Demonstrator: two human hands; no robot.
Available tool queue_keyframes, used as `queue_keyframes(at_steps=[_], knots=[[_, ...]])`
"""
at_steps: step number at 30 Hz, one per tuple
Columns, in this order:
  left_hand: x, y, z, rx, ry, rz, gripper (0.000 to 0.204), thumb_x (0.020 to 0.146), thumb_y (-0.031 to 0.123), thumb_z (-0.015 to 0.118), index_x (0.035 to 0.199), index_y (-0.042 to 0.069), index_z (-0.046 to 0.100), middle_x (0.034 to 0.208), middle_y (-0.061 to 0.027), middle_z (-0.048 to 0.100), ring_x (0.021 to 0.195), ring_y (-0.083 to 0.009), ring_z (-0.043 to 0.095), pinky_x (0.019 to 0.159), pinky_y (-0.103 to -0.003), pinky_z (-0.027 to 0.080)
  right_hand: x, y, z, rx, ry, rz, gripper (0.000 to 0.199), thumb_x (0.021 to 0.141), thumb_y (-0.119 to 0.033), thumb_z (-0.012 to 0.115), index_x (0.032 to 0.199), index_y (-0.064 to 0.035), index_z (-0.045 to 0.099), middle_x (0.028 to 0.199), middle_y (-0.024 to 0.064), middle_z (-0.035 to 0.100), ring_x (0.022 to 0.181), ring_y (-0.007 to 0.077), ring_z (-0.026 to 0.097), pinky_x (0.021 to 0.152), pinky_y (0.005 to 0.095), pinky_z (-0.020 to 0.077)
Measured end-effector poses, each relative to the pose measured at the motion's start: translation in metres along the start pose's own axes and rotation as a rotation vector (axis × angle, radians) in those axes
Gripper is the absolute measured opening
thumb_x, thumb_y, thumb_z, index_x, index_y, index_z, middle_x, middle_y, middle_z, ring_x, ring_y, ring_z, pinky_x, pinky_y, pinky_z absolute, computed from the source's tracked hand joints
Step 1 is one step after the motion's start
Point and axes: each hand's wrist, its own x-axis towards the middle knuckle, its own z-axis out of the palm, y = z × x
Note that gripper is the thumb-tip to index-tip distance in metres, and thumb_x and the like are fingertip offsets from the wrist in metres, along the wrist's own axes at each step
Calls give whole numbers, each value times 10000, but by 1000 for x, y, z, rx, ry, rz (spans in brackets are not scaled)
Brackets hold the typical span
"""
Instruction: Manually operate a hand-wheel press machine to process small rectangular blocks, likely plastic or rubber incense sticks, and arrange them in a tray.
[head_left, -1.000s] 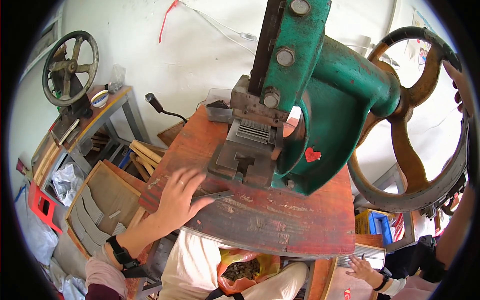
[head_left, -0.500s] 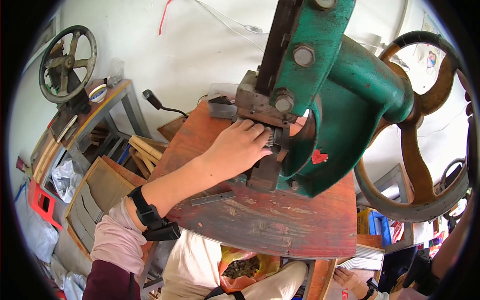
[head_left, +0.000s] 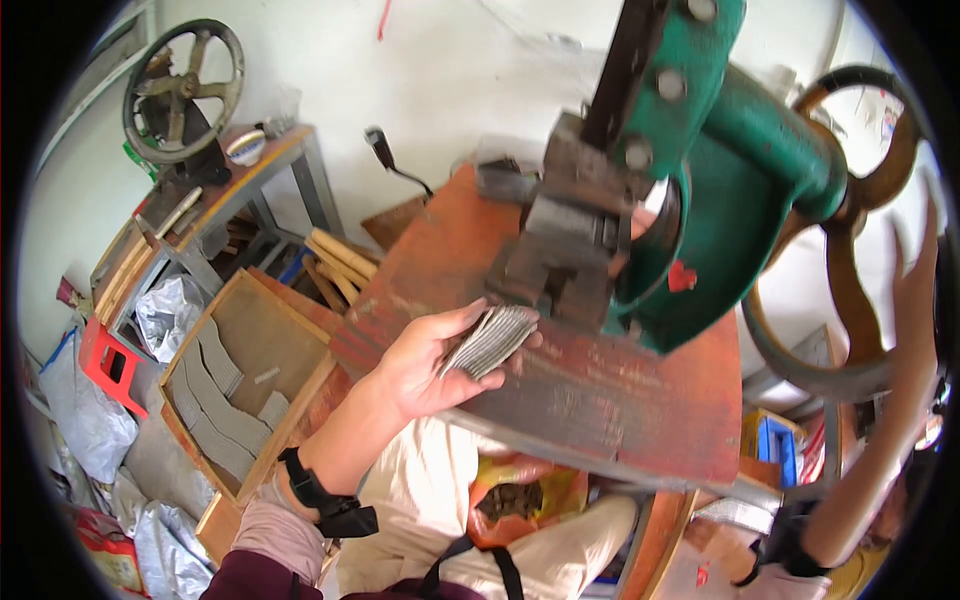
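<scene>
Left Hand Holding Stack of Strips at Press Bench

Nearest the viewer, an open orange-yellow bag (head_left: 563, 488) is resting between the seated person's legs (head_left: 412, 470), holding small dark pieces. Its position directly below the bench edge is presumably allowing loose bits to be collected. At near right, another person's hand (head_left: 725, 550) is appearing, blurred, over a shallow tray.

The left hand (head_left: 418, 366) is gripping a stack of grey strips (head_left: 490, 340) above the near edge of the bench, just short of the press. The thumb is bearing on one side and the fingers are curling round the other, apparently holding the thin, ridged layers together. At left, a wooden tray (head_left: 275, 325) is holding wavy grey strips (head_left: 215, 425), probably placed there for easy reach.

The bench (head_left: 590, 400) is showing a worn, red-brown, scuffed top. On its far part, the green press (head_left: 740, 220) is standing with its die block (head_left: 555, 265) facing the person. At far right, the right hand (head_left: 912, 265) is blurring beside the spoked wheel (head_left: 847, 290); whether it is gripping or touching the rim cannot be told.

At far left, a side bench (head_left: 318, 190) is carrying a second handwheel (head_left: 188, 88) and a bowl (head_left: 246, 148). A white wall (head_left: 340, 60) is closing off the room.
</scene>
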Motion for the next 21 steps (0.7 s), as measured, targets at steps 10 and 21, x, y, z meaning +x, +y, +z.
queue_keyframes(at_steps=[10,21], knots=[[-14,-143,-91,-289,106,-539,475,964,263,361,1312,-60,367,1172,-291,529,845,-305,624,576,-282,497,-228,-185,15,872,-721,346,480,850,-306,611,1197,11,508,1263,260,436,1186,427,399,1001,469,345],[-80,-194,-142,337,530,-363,388,938,262,498,1185,-37,508,1079,-165,617,958,-209,614,793,-327,514,-242,-169,12,950,-875,406,444,871,-167,534,1285,-22,464,1294,215,443,1203,377,391,1026,452,301]])
